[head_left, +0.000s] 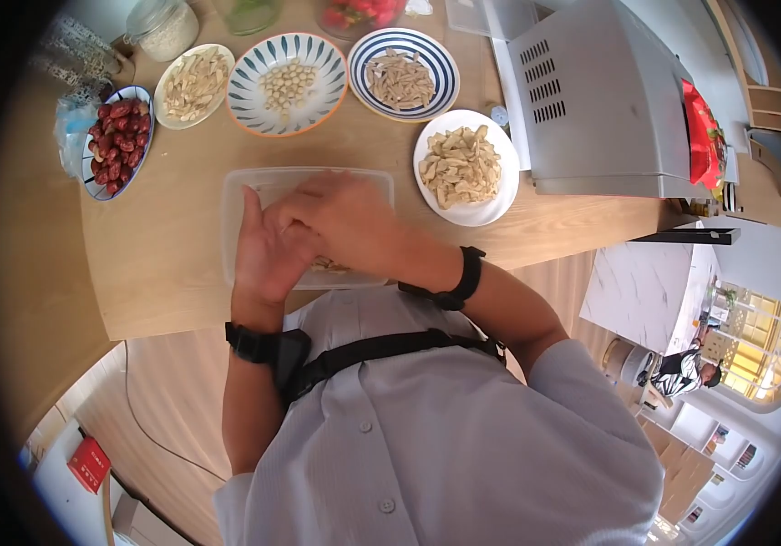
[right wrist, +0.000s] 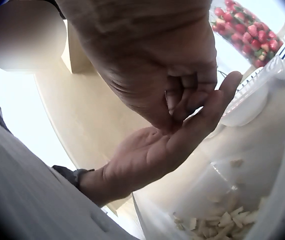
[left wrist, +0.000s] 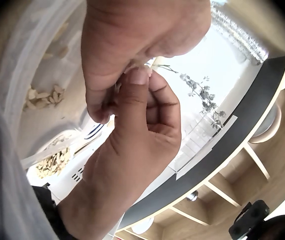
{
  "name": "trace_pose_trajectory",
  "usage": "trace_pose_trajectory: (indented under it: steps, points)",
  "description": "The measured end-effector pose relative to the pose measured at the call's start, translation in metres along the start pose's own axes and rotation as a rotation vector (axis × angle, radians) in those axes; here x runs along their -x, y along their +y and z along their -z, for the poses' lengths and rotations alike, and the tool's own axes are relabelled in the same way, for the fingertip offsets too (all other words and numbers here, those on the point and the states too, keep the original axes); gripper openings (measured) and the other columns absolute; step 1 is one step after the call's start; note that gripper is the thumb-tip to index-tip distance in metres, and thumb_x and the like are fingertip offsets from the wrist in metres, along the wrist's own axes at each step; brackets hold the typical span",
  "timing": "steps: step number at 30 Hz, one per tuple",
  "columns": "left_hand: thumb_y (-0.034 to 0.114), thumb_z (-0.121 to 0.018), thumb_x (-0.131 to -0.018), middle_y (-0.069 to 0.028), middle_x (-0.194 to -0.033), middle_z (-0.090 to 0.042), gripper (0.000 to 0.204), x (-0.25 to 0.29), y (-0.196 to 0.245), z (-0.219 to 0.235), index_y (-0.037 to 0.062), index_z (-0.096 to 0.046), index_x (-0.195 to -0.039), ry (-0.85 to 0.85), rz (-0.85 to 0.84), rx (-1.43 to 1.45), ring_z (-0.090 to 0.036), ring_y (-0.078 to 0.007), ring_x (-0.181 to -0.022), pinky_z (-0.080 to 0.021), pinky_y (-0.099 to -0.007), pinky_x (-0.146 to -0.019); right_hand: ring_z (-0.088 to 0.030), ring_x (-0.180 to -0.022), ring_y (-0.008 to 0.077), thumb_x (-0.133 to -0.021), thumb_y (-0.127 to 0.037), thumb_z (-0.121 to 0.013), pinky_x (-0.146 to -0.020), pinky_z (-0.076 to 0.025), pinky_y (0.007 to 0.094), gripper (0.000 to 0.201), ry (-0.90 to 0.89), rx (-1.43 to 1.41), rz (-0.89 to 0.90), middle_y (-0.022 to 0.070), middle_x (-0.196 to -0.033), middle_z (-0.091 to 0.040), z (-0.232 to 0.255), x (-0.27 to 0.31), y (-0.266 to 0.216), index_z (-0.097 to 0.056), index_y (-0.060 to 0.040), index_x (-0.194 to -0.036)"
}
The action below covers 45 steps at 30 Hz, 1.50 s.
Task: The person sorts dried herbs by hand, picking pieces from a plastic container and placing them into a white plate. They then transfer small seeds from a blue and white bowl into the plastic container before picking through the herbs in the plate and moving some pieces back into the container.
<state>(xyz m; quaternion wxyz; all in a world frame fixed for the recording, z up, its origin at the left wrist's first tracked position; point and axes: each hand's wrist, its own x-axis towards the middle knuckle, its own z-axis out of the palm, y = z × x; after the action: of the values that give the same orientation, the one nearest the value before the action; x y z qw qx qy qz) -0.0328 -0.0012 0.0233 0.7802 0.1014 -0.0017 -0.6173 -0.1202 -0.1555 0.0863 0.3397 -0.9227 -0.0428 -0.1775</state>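
Note:
In the head view my left hand [head_left: 272,246] is held palm up over a clear plastic box [head_left: 232,232], thumb spread. Across its palm reaches my right hand [head_left: 349,218], slightly blurred. The right wrist view shows the right hand's curled fingers [right wrist: 185,100] bunched at the left palm [right wrist: 152,157]. By the right thumb tip [left wrist: 138,76] in the left wrist view, a small pale piece [left wrist: 149,72] shows in the pinch, mostly hidden by fingers. Below the hands, pale slivers [right wrist: 227,222] lie on the box bottom.
Beyond the box stand a white plate [head_left: 422,187] of dried slices, a blue-striped plate [head_left: 450,77] of strips, an orange-rimmed plate [head_left: 240,100] of round pale seeds, a plate of pale flakes [head_left: 195,84] and a dish of red dates [head_left: 122,141]. A grey appliance [head_left: 591,109] stands right.

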Motion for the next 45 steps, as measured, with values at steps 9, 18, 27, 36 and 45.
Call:
trace_pose_trajectory:
  steps: [9,18,27,36,45]
  points:
    - [0.066,-0.022,-0.108,-0.0314,-0.163,-0.033,0.093,-0.007,-0.003,-0.04,-0.0146,-0.03,-0.155,0.156,-0.02,-0.016,-0.031,-0.0408,-0.154,-0.032,-0.0482,-0.126,-0.07,-0.076,0.0131,-0.091,-0.005,-0.077,-0.073,-0.057,0.0276,0.011,0.122,-0.032,-0.51,0.0079,-0.091,-0.075,0.104,0.066,0.07,-0.073,-0.0005,-0.1]
    - [0.062,-0.024,-0.11,-0.0315,-0.165,-0.029,0.09,-0.001,0.009,-0.031,-0.0143,-0.027,-0.156,0.074,-0.107,-0.052,-0.027,-0.0407,-0.156,-0.027,-0.0486,-0.128,-0.071,-0.074,0.0289,-0.087,-0.006,-0.077,-0.068,-0.057,0.0383,0.009,0.037,0.297,-0.623,0.0111,-0.088,-0.074,0.146,0.115,0.095,-0.073,-0.0045,-0.096]
    - [0.038,-0.029,-0.113,-0.0283,-0.167,-0.027,0.067,0.007,0.022,-0.015,-0.0122,-0.028,-0.157,-0.004,-0.342,0.101,-0.023,-0.0383,-0.158,-0.022,-0.0487,-0.13,-0.071,-0.083,0.0282,-0.088,-0.006,-0.075,-0.075,-0.058,0.0364,0.013,0.14,0.121,-0.301,0.012,-0.093,-0.071,0.102,0.071,0.06,-0.073,-0.0034,-0.101]
    - [0.036,-0.034,-0.112,-0.0263,-0.166,-0.032,0.064,0.022,0.03,0.001,-0.0099,-0.032,-0.157,-0.041,-0.443,0.139,-0.027,-0.0372,-0.157,-0.022,-0.0486,-0.13,-0.064,-0.107,0.0328,-0.076,-0.016,-0.078,-0.085,-0.055,0.0423,0.05,-0.513,0.466,0.192,0.0136,-0.112,-0.067,0.029,0.032,0.012,-0.067,-0.0021,-0.123]
    - [0.041,-0.032,-0.112,-0.0281,-0.163,-0.037,0.067,0.014,0.022,-0.023,-0.0096,-0.034,-0.156,0.24,-0.519,0.08,-0.032,-0.0378,-0.155,-0.024,-0.0493,-0.129,-0.063,-0.1,0.0341,-0.071,-0.015,-0.077,-0.081,-0.053,0.0411,0.044,-0.623,0.581,0.02,0.02,-0.105,-0.067,0.006,0.045,0.011,-0.068,0.0054,-0.108]
